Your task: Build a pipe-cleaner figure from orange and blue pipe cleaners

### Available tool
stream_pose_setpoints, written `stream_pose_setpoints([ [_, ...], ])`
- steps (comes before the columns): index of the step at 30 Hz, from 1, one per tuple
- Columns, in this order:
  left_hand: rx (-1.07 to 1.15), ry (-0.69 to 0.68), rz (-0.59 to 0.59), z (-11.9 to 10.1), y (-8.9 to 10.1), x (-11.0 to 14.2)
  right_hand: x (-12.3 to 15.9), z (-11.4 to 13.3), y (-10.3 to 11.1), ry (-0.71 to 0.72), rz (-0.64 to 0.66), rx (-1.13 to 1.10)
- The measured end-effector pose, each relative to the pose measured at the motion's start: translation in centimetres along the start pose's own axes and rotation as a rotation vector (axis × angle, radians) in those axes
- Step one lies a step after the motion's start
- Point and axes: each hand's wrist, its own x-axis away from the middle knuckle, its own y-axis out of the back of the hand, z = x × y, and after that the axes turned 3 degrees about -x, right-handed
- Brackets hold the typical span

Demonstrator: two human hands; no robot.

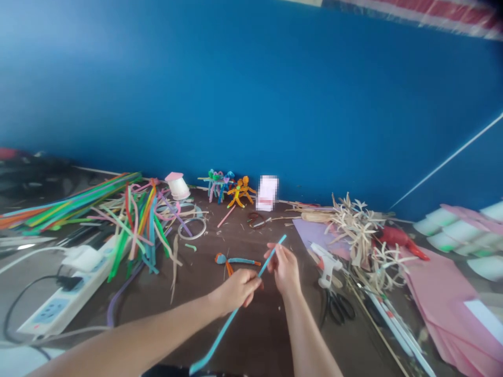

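Both of my hands pinch one long light-blue pipe cleaner (223, 330) over the dark brown table (255, 330). My left hand (238, 289) grips it lower down, with the long end trailing toward me. My right hand (285, 268) pinches it near the upper end, whose tip sticks up past my fingers. Just beyond my hands lies a small part-made figure (231, 260) of blue and orange pipe cleaner.
A heap of coloured pipe cleaners (133, 220) and a white power strip (66, 298) lie at the left. Finished pipe-cleaner figures (230, 189) stand against the blue wall. A white glue gun (326, 262), black scissors (338, 306), dried husk pieces (357, 230) and pink paper (444, 293) lie right.
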Motion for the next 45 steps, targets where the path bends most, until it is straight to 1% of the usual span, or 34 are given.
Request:
stream_pose_setpoints([
  [3, -0.017, -0.015, 0.023, 0.6, 0.1, 1.7, -0.6, 0.4, 0.8, 0.014, -0.17, -0.091],
  [5, -0.048, -0.009, 0.051, 1.0, 0.5, 3.3, -0.9, 0.6, 1.3, 0.041, -0.252, -0.144],
  [9, -0.191, 0.024, 0.076, 1.0, 2.1, 6.6, -1.0, 0.5, 1.7, 0.073, -0.297, -0.202],
  [10, -0.253, 0.015, 0.077, 0.9, 2.4, 7.2, -0.9, 0.4, 1.6, 0.069, -0.304, -0.211],
  [12, -0.375, -0.052, 0.108, 0.7, 2.7, 8.2, -0.8, 0.2, 1.4, 0.051, -0.318, -0.229],
  [14, -0.447, -0.153, 0.162, 0.6, 2.7, 8.5, -0.8, 0.2, 1.4, 0.038, -0.336, -0.244],
  [16, -0.448, -0.221, 0.195, 0.9, 2.3, 8.4, -1.0, 0.3, 1.7, 0.041, -0.355, -0.256],
  [17, -0.421, -0.215, 0.19, 1.1, 2.0, 8.2, -1.1, 0.4, 1.9, 0.048, -0.363, -0.259],
  [20, -0.282, -0.085, 0.129, 1.8, 1.2, 7.5, -1.5, 0.7, 2.6, 0.068, -0.382, -0.263],
  [21, -0.257, -0.069, 0.114, 2.0, 1.1, 7.4, -1.6, 0.7, 2.7, 0.07, -0.382, -0.262],
  [22, -0.261, -0.096, 0.116, 2.1, 1.1, 7.4, -1.6, 0.7, 2.8, 0.068, -0.38, -0.261],
  [23, -0.291, -0.16, 0.14, 2.2, 1.2, 7.4, -1.6, 0.7, 2.8, 0.063, -0.378, -0.261],
  [25, -0.397, -0.328, 0.214, 1.9, 1.8, 7.3, -1.6, 0.7, 2.7, 0.039, -0.355, -0.253],
  [26, -0.452, -0.389, 0.253, 1.7, 2.3, 7.0, -1.5, 0.7, 2.6, 0.023, -0.332, -0.243],
  [27, -0.5, -0.423, 0.241, 1.3, 2.8, 6.6, -1.5, 0.8, 2.5, 0.008, -0.304, -0.224],
  [28, -0.538, -0.419, 0.178, 1.0, 3.3, 5.9, -1.4, 0.9, 2.4, -0.007, -0.274, -0.198],
  [31, -0.665, -0.393, -0.14, 0.1, 4.5, 2.8, -1.1, 1.1, 1.9, -0.028, -0.201, -0.094],
  [32, -0.723, -0.383, -0.227, 0.0, 4.6, 1.6, -0.9, 1.1, 1.7, -0.032, -0.181, -0.054],
  [33, -0.776, -0.377, -0.287, 0.0, 4.6, 0.3, -0.8, 1.0, 1.5, -0.037, -0.157, -0.009],
  [35, -0.886, -0.348, -0.33, 0.5, 4.3, -1.9, -0.6, 0.7, 1.2, -0.035, -0.112, 0.078],
  [37, -0.973, -0.329, -0.291, 1.1, 3.9, -3.5, -0.5, 0.5, 1.0, -0.022, -0.085, 0.145],
  [40, -0.99, -0.316, -0.258, 1.7, 3.7, -4.3, -0.6, 0.2, 1.0, -0.017, -0.067, 0.187],
  [42, -0.87, -0.334, -0.295, 1.5, 3.9, -4.0, -0.5, 0.2, 1.0, -0.039, -0.051, 0.196],
  [43, -0.765, -0.346, -0.328, 1.3, 4.1, -3.7, -0.5, 0.2, 1.0, -0.052, -0.04, 0.196],
  [45, -0.481, -0.333, -0.379, 0.5, 4.4, -3.3, -0.3, 0.3, 0.8, -0.074, -0.006, 0.194],
])
